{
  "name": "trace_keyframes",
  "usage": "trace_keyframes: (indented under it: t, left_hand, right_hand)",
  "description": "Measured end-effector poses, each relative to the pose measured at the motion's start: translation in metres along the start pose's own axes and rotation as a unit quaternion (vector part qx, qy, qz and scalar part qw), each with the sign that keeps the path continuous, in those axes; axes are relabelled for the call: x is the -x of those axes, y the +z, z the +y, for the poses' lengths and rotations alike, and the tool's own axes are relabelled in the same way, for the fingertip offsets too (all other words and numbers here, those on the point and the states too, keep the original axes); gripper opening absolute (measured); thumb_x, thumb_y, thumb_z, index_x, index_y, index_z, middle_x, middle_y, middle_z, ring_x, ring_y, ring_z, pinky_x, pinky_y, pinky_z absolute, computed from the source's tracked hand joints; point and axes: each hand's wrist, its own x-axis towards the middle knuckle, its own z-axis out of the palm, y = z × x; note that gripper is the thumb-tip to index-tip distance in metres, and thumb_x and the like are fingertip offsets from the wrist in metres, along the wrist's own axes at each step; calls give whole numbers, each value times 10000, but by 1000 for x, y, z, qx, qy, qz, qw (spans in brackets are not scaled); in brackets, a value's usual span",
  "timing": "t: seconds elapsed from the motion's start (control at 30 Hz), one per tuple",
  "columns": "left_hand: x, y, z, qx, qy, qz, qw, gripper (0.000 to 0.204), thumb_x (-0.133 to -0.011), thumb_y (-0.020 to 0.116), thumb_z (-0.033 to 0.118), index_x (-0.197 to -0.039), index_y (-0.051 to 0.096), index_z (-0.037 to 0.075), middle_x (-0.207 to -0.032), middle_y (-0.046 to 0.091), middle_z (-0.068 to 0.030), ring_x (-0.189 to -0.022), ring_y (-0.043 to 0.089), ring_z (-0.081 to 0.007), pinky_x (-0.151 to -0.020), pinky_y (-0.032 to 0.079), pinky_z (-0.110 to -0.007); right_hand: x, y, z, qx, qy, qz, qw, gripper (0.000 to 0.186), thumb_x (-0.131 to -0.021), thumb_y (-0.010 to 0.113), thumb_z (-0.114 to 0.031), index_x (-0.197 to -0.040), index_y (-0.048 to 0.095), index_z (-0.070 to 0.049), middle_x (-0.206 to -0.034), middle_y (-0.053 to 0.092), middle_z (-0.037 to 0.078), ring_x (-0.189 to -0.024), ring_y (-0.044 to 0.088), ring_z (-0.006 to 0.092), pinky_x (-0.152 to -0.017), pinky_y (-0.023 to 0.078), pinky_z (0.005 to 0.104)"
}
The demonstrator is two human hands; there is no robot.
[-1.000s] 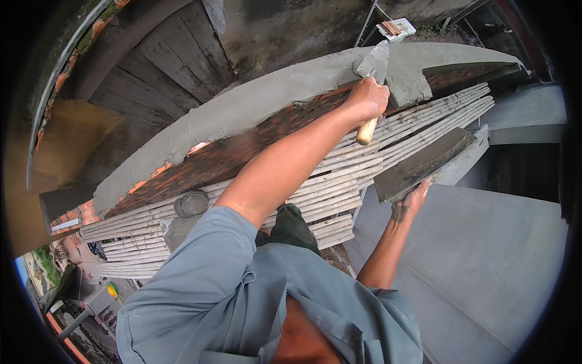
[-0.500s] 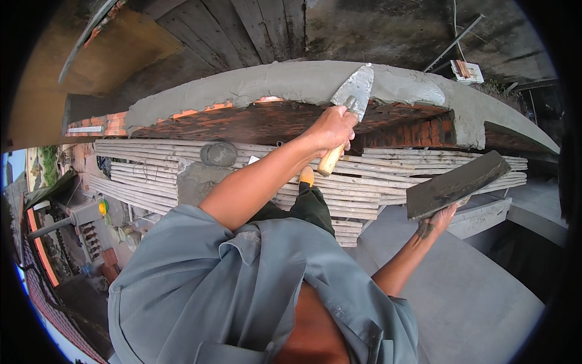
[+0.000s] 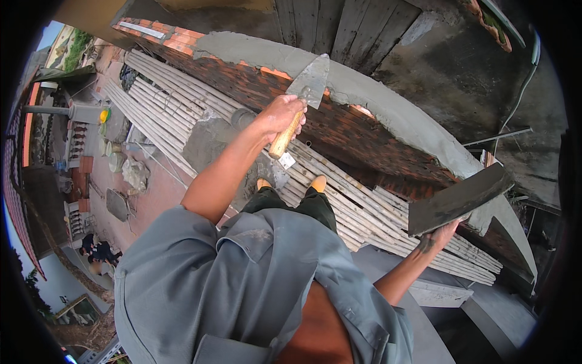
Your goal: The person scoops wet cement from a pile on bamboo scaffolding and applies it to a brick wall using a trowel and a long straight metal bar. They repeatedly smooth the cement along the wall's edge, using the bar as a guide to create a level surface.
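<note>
Trowel [image 3: 309,82], one in the head view, is held out ahead of the person, its blade over the edge of the brick wall [image 3: 376,142] and its band of grey mortar [image 3: 364,88]; I cannot tell whether blade and mortar touch. Two hands show, well apart: the left hand [image 3: 282,115] is closed around the trowel's handle, while the right hand [image 3: 441,229] grips one dark grey rectangular board [image 3: 459,201] along its lower edge. Two tan shoe tips [image 3: 317,182] show below, by a row of pale poles [image 3: 388,215]. The trowel has a tapered, pointed grey blade smeared with mortar and a light wooden handle. Its tip points away from the person, up and slightly right; the long axis slants from lower left to upper right. The board's long axis also rises toward the right.
</note>
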Motion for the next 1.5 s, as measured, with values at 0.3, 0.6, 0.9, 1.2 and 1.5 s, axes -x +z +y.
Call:
trace_keyframes:
  t: [0.3, 0.6, 0.9, 1.2, 1.5]
  left_hand:
    - [30, -166, 16, 33, 92, 199, 975, 200, -1039, 550, 256, -964, 542, 70, -728, 557, -31, -536, 528, -121, -434, 462, -293]
    - [133, -199, -86, 184, 113, 215, 952, 210, -1062, 504, 273, -1081, 573, 75, -719, 560, -40, -507, 550, -149, -410, 470, -305]
    - [194, -195, -127, 362, 132, 39, 922, 238, -1044, 530, 270, -1133, 571, 53, -757, 558, -70, -543, 550, -170, -429, 472, -330]
    - [270, -358, -156, 113, 124, 508, 845, 121, -1028, 581, 173, -1066, 517, 78, -720, 537, -24, -544, 526, -119, -453, 477, -293]
    - [228, -306, -154, 262, 215, 411, 847, 166, -1030, 606, 167, -1064, 503, 41, -809, 642, -90, -593, 624, -158, -486, 522, -291]
  right_hand:
    - [28, 128, -4, -4, 50, -159, 986, 628, -1005, 659, -430, -1443, 462, -25, -1287, 633, 124, -1106, 665, 274, -902, 588, 409]
    - [96, 303, 54, 114, 73, -399, 907, 384, -932, 748, -293, -1189, 638, -30, -857, 632, -18, -635, 564, 78, -578, 476, 250]
    - [217, 460, 139, 307, -23, -579, 755, 521, -865, 811, -421, -1122, 673, 11, -952, 691, 173, -876, 675, 246, -826, 525, 360]
    - [285, 505, 178, 464, -36, -567, 680, 815, -863, 778, -517, -1408, 563, 50, -1292, 674, 258, -1166, 680, 356, -1018, 507, 407]
    - [363, 549, 180, 447, -84, -566, 687, 579, -874, 789, -414, -1190, 646, 50, -1039, 724, 251, -967, 720, 365, -852, 536, 424]
